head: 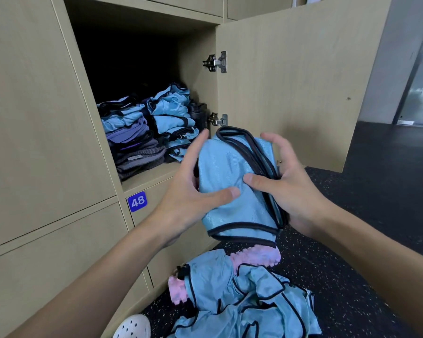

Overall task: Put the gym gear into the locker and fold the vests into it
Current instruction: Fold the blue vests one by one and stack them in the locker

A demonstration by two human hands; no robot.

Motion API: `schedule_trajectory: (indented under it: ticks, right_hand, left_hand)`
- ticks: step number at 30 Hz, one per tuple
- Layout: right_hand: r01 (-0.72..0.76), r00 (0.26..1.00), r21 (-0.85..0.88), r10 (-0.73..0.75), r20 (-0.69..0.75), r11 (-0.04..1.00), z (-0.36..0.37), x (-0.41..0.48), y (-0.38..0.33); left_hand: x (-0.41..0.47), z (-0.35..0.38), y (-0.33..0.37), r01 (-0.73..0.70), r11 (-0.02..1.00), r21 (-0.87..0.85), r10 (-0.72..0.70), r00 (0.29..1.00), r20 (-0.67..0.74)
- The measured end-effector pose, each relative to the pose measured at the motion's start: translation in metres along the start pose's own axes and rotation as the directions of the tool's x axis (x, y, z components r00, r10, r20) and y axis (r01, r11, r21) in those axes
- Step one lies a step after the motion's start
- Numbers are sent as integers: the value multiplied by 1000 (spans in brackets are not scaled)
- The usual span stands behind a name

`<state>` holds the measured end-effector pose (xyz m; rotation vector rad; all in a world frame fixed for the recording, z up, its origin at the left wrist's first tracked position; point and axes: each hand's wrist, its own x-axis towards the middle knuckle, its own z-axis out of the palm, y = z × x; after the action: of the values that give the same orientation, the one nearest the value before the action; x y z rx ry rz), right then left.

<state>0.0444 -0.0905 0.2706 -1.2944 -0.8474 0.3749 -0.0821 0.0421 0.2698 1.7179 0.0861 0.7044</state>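
Observation:
A folded light-blue vest (230, 176) with dark trim is held in the air in front of the open locker (154, 174). My left hand (191, 191) grips its left side, thumb across the front. My right hand (286, 181) grips its right edge, thumb pressed on the fabric. Inside the locker stand two stacks of folded clothes: blue, purple and grey ones (132, 140) on the left, blue vests (174, 118) on the right. A heap of unfolded blue vests (249, 298) lies on the floor below, over a pink foam roller (257, 256).
The locker door (291, 76) stands open to the right, just behind the vest. A dark bottle (198, 113) stands at the locker's right wall. Closed locker fronts are at left and below, one labelled 48 (137, 201). A white shoe (133, 326) rests on the speckled black floor (366, 215).

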Motion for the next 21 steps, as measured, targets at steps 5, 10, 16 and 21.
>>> schedule_trajectory:
  ticks: [5,10,16,21]
  right_hand:
    - [35,996,-79,-29,80,996,-2,-1,-3]
    - [-38,922,-137,88,377,990,-9,-3,-16]
    - [87,931,-459,92,353,884,-7,-1,-16]
    - [85,973,-511,39,227,855,-10,2,-11]
  left_hand:
    - [2,-8,4,37,999,38,-38,999,20]
    - [4,-12,9,106,994,-7,-106,994,-36]
    - [6,-19,13,155,988,10,-154,987,-50]
    - [5,-27,12,112,911,397,-128,992,12]
